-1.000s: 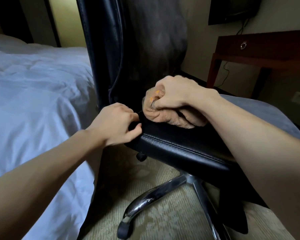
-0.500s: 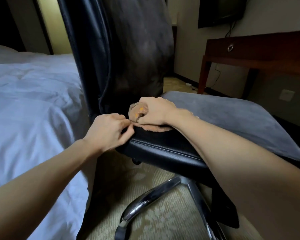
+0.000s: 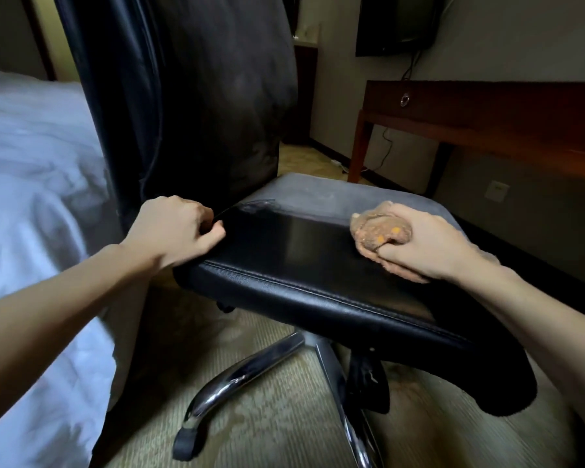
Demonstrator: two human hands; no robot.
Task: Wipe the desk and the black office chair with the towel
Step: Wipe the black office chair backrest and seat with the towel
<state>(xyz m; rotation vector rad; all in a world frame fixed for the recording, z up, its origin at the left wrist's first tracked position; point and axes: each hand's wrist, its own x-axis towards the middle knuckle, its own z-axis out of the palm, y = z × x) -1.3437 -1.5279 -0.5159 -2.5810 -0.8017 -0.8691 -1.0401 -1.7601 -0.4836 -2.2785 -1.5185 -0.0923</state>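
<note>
The black office chair (image 3: 304,292) fills the middle of the view, its tall backrest at the upper left and its seat dusty grey toward the back, dark and shiny toward the front. My right hand (image 3: 426,244) presses a bunched tan towel (image 3: 379,231) onto the right part of the seat. My left hand (image 3: 176,231) grips the seat's left rear corner near the backrest, fingers curled over the edge. The dark wooden desk (image 3: 487,109) stands against the wall at the right, behind the chair.
A bed with white bedding (image 3: 31,197) lies close on the left. The chair's chrome base legs (image 3: 250,369) spread over the beige carpet below. A wall-mounted screen (image 3: 395,21) hangs above the desk, with a cable and a wall socket (image 3: 497,190) beneath.
My right hand has slid the towel from the seat's rear left corner by the backrest across to the right side, leaving a darker wiped band. My left hand has stayed on the corner.
</note>
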